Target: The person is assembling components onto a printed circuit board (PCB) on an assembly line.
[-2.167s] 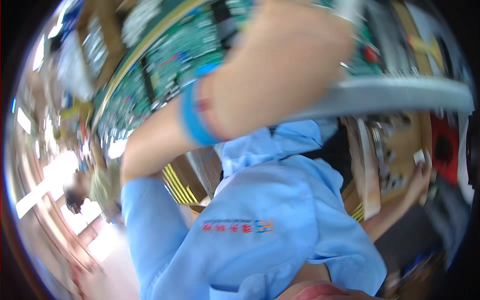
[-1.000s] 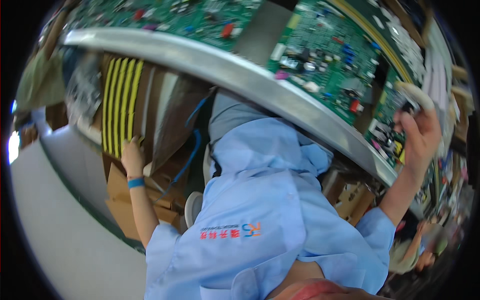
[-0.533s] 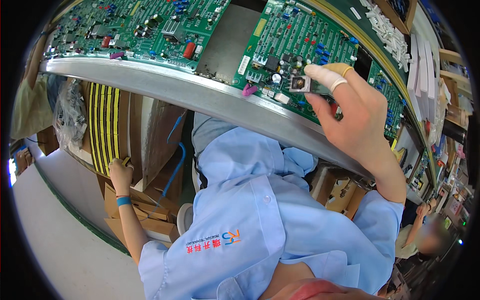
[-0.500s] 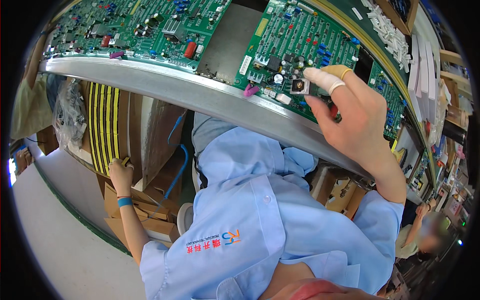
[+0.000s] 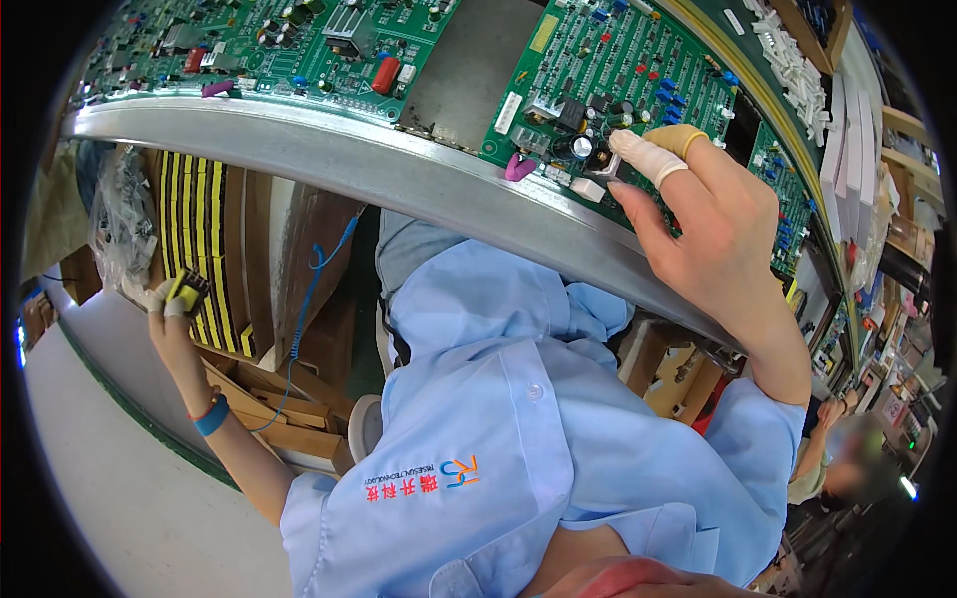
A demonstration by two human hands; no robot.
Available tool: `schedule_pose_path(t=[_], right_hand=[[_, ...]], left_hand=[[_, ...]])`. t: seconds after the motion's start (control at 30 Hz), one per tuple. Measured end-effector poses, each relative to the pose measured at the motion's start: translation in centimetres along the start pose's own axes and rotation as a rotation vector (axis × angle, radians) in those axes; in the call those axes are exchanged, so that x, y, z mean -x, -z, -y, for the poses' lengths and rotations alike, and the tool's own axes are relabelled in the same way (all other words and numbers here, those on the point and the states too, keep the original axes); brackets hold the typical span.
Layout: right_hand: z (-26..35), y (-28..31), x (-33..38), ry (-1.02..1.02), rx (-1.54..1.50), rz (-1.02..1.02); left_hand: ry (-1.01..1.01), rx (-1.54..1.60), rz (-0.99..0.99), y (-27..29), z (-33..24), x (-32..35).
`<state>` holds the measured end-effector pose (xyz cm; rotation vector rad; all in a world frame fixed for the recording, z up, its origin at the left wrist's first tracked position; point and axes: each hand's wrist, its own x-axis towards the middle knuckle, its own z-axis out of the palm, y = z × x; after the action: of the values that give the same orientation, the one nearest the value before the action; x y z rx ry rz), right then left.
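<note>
Fingers (image 5: 648, 154) of the right hand (image 5: 718, 229), capped in rubber cots, are pressing together onto a small component on the green circuit board (image 5: 618, 70) resting on the counter (image 5: 399, 174); the left hand (image 5: 169, 309) is pinching a yellow-black part (image 5: 186, 290), held ready beside stacked trays (image 5: 204, 249).

The right hand (image 5: 713, 224) covers part of the green circuit board (image 5: 638, 80) beneath its fingertips, the small component there is too small to identify, and the board's upper edge is cut off.
</note>
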<state>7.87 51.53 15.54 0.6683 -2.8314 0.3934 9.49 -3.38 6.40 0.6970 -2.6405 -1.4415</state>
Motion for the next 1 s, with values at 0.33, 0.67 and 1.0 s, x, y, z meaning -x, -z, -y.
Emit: schedule_pose_path(t=[0.33, 0.67, 1.0], right_hand=[[0.4, 0.9, -0.9, 0.136, 0.129, 0.115], [-1.9, 4.6, 2.3, -0.199, -0.095, -0.116], [-3.6, 6.4, 5.2, -0.334, -0.085, -0.422]], left_hand=[[-0.128, 0.570, 0.316, -6.2, -12.7, 3.6], [-0.370, 0.601, 0.924, -17.0, -21.9, 6.3], [-1.149, -0.122, 0.832, -24.9, -30.7, 8.8]])
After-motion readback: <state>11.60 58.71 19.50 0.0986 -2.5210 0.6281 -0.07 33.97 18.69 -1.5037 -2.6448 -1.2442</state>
